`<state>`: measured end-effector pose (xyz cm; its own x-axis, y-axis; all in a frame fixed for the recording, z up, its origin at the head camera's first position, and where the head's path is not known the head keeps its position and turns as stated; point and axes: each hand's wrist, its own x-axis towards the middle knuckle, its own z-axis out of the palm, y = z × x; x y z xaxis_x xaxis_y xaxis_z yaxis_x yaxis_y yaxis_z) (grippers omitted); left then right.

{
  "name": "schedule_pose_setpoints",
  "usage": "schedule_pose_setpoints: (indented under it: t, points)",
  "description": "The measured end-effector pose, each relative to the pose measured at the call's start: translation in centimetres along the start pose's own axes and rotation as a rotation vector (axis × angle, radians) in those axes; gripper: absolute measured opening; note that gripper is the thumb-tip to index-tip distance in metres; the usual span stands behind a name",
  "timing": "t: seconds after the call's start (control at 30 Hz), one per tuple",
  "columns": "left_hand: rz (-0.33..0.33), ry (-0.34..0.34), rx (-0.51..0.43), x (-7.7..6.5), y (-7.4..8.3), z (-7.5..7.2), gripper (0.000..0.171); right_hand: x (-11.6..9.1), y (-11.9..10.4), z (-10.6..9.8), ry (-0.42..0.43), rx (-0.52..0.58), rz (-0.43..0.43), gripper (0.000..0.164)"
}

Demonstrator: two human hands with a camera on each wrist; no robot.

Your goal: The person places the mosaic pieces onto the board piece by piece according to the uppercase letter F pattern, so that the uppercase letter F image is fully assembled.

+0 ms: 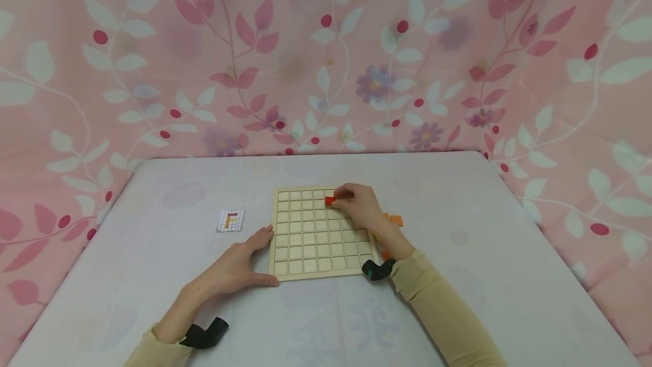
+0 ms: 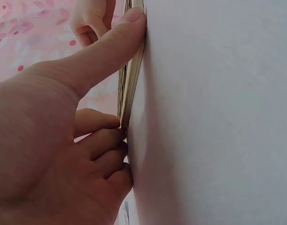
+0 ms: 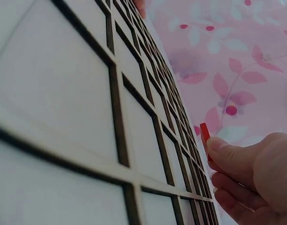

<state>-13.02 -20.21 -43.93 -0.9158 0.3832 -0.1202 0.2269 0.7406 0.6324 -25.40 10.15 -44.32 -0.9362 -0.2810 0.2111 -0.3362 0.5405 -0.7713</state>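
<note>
A light wooden grid board [image 1: 309, 238] lies flat on the table. My right hand [image 1: 358, 204] reaches over its far part and pinches a small flat red tile [image 1: 330, 201] between thumb and fingers. Seen from the right wrist, the red tile [image 3: 204, 133] stands out past the thumb tip, close over the grid's far rows. At the board's near left corner is my left hand [image 1: 235, 265], thumb and fingers spread. Its thumb [image 2: 106, 54] lies along the board's near edge, while the fingertips touch the left edge.
Left of the board lies a small paper card [image 1: 231, 221] with a coloured grid pattern. Several orange tiles [image 1: 397, 221] and a bit of yellow show beside the board's right edge, partly behind my right forearm. A floral cloth [image 1: 326, 61] hangs behind the white table.
</note>
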Motion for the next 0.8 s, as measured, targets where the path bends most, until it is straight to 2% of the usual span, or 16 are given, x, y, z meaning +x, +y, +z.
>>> schedule_pose_setpoints:
  t: [0.33,0.8]
  points:
    - [0.009,-0.003,0.012,0.0,-0.2,0.1,0.113,0.0,0.9,0.3,0.025,-0.113,-0.054,0.022]
    - [0.01,-0.006,0.01,0.0,-0.1,0.1,0.113,-0.2,1.3,0.6,0.061,-0.135,-0.083,0.022]
